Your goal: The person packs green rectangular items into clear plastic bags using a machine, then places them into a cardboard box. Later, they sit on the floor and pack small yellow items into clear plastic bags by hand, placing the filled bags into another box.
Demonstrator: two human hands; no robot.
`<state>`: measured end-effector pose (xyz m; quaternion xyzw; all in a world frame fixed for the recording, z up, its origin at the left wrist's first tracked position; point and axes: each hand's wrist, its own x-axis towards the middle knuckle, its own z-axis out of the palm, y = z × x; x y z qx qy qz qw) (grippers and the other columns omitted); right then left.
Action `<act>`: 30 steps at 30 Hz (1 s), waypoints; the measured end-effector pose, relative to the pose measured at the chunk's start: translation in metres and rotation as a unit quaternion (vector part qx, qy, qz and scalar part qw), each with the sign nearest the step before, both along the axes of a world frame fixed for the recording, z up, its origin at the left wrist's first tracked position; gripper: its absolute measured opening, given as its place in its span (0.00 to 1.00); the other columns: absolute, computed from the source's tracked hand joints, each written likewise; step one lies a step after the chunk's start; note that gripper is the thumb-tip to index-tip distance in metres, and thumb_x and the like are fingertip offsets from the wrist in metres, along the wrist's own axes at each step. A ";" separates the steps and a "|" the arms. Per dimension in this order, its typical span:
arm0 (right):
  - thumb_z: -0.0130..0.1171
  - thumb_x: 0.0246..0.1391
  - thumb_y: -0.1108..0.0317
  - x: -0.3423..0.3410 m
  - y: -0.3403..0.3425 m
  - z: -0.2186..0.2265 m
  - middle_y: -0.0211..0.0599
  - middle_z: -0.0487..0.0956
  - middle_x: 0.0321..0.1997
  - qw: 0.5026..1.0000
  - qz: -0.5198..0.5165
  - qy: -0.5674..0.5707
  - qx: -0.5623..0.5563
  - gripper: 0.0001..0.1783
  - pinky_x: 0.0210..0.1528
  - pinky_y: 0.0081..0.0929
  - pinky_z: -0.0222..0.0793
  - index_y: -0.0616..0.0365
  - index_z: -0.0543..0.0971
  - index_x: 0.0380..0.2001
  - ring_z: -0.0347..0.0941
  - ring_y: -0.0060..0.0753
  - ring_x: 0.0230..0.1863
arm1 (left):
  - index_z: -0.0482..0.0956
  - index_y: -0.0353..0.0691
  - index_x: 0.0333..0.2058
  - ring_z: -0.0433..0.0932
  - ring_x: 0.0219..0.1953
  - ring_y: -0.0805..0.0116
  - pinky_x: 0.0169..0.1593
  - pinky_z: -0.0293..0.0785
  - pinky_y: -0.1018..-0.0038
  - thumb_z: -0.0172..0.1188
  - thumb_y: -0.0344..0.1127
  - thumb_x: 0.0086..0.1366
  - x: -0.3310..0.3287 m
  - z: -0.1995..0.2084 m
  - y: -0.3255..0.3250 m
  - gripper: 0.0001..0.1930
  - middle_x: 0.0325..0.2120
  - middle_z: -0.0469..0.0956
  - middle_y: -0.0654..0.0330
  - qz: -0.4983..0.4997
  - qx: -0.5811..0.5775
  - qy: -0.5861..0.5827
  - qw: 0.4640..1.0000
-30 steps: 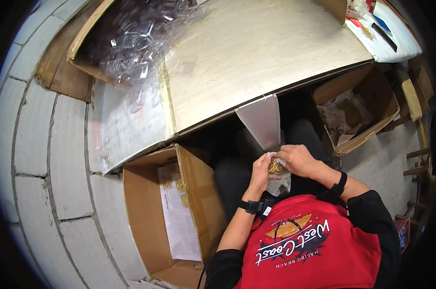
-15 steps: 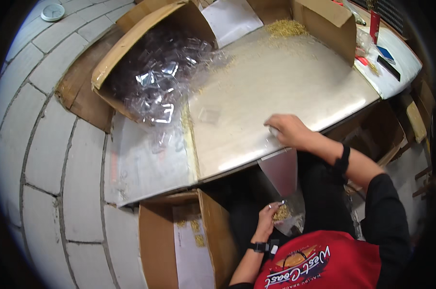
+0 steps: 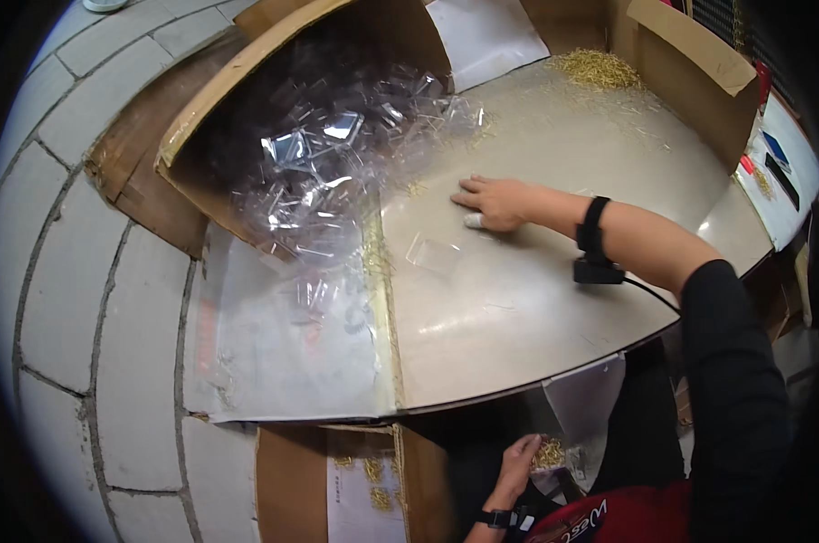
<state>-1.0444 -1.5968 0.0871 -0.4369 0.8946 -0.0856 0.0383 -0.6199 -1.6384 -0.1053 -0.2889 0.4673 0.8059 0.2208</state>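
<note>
My right hand [image 3: 502, 204] reaches over the table [image 3: 554, 290], fingers apart and lying on its surface, with a white wrap on one fingertip. Nothing shows in its grasp. Just nearer than that hand, a flat clear plastic case [image 3: 434, 253] lies on the tabletop. To its left is a heap of clear plastic cases [image 3: 337, 181], spilling from a tipped cardboard box [image 3: 238, 86]. Low down, below the table's front edge, my left hand [image 3: 518, 463] pinches the side of a clear container holding small thin gold pieces [image 3: 548, 454]. The container's lower part is hard to make out.
Loose gold pieces [image 3: 598, 69] are piled at the back, beside an upright cardboard flap [image 3: 690, 90]. An open carton [image 3: 287, 484] below the table's front left holds several small gold clusters on white paper. A white panel [image 3: 589, 396] hangs at the front edge.
My right hand has moved from the table's front edge farther in and left, its fingers now spread on the surface. My left hand keeps its grip low down. The view has shifted.
</note>
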 end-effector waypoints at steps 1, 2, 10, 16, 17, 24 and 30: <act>0.42 0.59 0.50 0.024 0.013 0.008 0.52 0.55 0.65 0.999 0.029 -0.017 0.007 0.31 0.65 0.40 0.51 0.55 0.59 0.61 0.48 0.55 0.67 | 0.73 0.32 0.43 0.80 0.32 0.70 0.30 0.80 0.74 0.46 0.40 0.69 -0.001 0.004 0.002 0.16 0.34 0.78 0.57 0.015 0.028 0.007 0.999; 0.41 0.59 0.52 0.044 0.025 0.007 0.51 0.53 0.66 0.998 0.062 -0.019 0.001 0.30 0.66 0.39 0.49 0.54 0.58 0.62 0.47 0.52 0.68 | 0.73 0.31 0.43 0.80 0.31 0.69 0.29 0.80 0.74 0.44 0.42 0.69 -0.002 0.008 0.003 0.18 0.34 0.78 0.56 0.032 0.051 0.016 0.998; 0.45 0.53 0.70 0.153 0.083 0.047 0.46 0.52 0.68 0.974 0.062 -0.199 -0.090 0.31 0.66 0.36 0.51 0.49 0.59 0.62 0.47 0.46 0.69 | 0.70 0.32 0.44 0.80 0.33 0.63 0.28 0.80 0.71 0.38 0.45 0.70 -0.008 0.043 0.017 0.21 0.37 0.77 0.52 0.014 0.141 0.018 0.990; 0.47 0.51 0.71 0.165 0.088 0.018 0.39 0.63 0.63 0.981 0.158 -0.077 -0.081 0.27 0.61 0.30 0.59 0.51 0.67 0.58 0.55 0.38 0.66 | 0.71 0.33 0.44 0.80 0.33 0.63 0.28 0.81 0.68 0.41 0.41 0.69 -0.006 0.028 0.027 0.17 0.34 0.77 0.53 0.026 0.048 0.038 0.998; 0.49 0.52 0.68 0.169 0.095 0.036 0.38 0.65 0.62 0.980 0.154 -0.123 -0.038 0.25 0.61 0.27 0.58 0.52 0.68 0.56 0.58 0.38 0.64 | 0.71 0.32 0.44 0.80 0.33 0.63 0.29 0.80 0.68 0.41 0.41 0.69 -0.002 0.026 0.026 0.18 0.34 0.78 0.53 0.032 0.044 0.043 0.998; 0.42 0.61 0.56 0.036 0.179 0.010 0.49 0.56 0.66 0.941 -0.220 -0.137 -0.216 0.29 0.68 0.31 0.44 0.60 0.58 0.62 0.48 0.46 0.68 | 0.70 0.30 0.44 0.81 0.33 0.59 0.29 0.80 0.66 0.39 0.46 0.69 -0.005 0.022 0.026 0.22 0.34 0.78 0.50 0.034 0.119 0.035 0.992; 0.42 0.59 0.49 0.136 0.121 0.008 0.38 0.53 0.69 0.990 0.047 -0.099 -0.093 0.32 0.70 0.44 0.33 0.50 0.58 0.63 0.41 0.43 0.71 | 0.69 0.31 0.45 0.81 0.32 0.60 0.29 0.81 0.67 0.37 0.44 0.69 -0.012 0.034 0.029 0.21 0.34 0.78 0.51 0.040 0.086 0.060 0.994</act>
